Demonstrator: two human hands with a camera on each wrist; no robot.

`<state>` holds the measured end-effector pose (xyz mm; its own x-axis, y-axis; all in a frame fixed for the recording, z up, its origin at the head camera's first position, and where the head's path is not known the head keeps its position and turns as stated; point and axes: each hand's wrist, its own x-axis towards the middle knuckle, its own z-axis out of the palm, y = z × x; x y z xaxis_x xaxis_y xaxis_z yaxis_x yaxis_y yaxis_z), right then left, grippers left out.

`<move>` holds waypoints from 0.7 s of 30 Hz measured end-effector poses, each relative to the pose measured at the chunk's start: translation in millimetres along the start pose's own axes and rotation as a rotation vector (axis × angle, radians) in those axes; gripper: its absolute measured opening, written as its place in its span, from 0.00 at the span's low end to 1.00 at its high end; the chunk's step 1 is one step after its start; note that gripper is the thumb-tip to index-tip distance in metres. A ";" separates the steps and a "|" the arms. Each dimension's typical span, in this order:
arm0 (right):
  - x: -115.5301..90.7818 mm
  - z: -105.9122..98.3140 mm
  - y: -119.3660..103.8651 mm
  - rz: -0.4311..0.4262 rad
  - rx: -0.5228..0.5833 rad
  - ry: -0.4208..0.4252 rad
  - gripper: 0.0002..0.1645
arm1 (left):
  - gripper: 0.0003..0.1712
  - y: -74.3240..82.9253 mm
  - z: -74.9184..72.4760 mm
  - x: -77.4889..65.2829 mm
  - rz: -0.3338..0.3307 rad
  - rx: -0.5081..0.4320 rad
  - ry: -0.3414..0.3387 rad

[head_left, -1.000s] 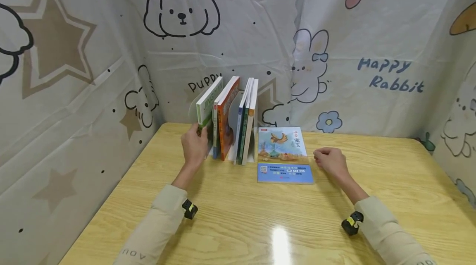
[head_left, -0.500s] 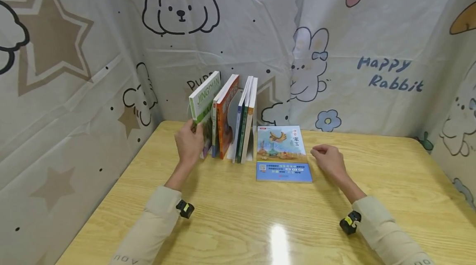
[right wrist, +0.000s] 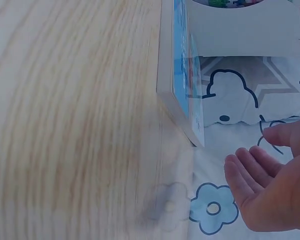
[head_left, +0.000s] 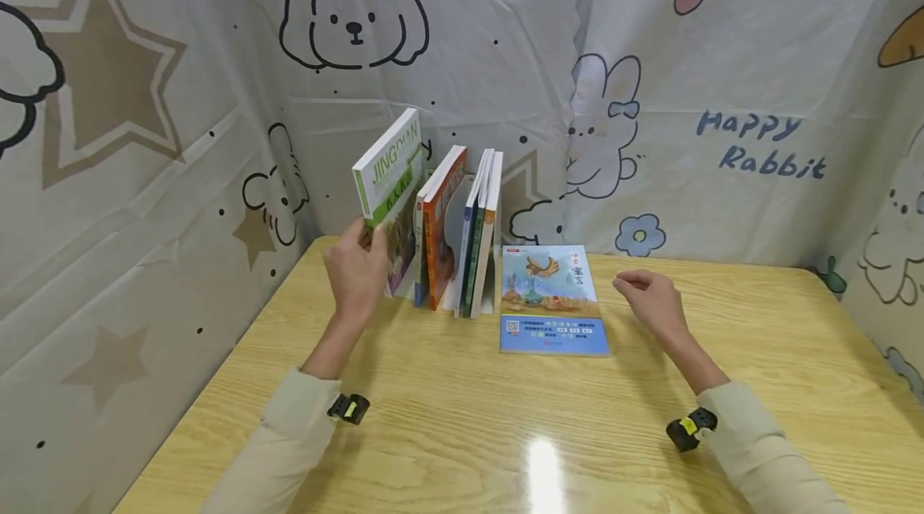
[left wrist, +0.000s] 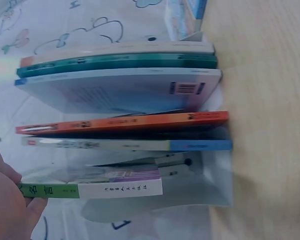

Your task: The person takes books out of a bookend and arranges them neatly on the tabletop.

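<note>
left sleeve [head_left: 277, 438]: cream, long, creased;
right sleeve [head_left: 768, 446]: cream, softly creased;
left wrist camera [head_left: 350, 409]: black, yellow patch;
right wrist camera [head_left: 690, 429]: black, yellow patch

— Call it: what's left of the row of standing books [head_left: 442, 213]?
— My left hand [head_left: 357, 269] and its held book [head_left: 393, 197], both just left of the row!
— And right?
— Flat book [head_left: 552, 297] on the table [head_left: 447, 402], just right of the row; then my right hand [head_left: 655, 307], farther right!
— Behind?
— Hanging cloth [head_left: 498, 89], behind the row from end to end!
</note>
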<state>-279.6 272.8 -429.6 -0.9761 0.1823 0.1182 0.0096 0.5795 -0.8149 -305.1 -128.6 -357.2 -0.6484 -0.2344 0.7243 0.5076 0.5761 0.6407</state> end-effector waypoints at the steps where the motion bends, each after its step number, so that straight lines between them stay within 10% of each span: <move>1: -0.3 -0.8 -0.7 -0.001 0.001 0.001 0.26 | 0.14 2.6 -1.9 0.4 0.010 -0.003 0.007; 21: 0.1 -22.0 -25.9 -0.097 0.230 0.013 0.29 | 0.13 49.6 -28.0 8.1 0.232 -0.001 0.141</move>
<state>-275.2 275.4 -396.0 -0.9672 0.1453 0.2084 -0.1355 0.3988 -0.9070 -269.2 -123.9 -312.5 -0.4294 -0.2026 0.8801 0.6341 0.6262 0.4536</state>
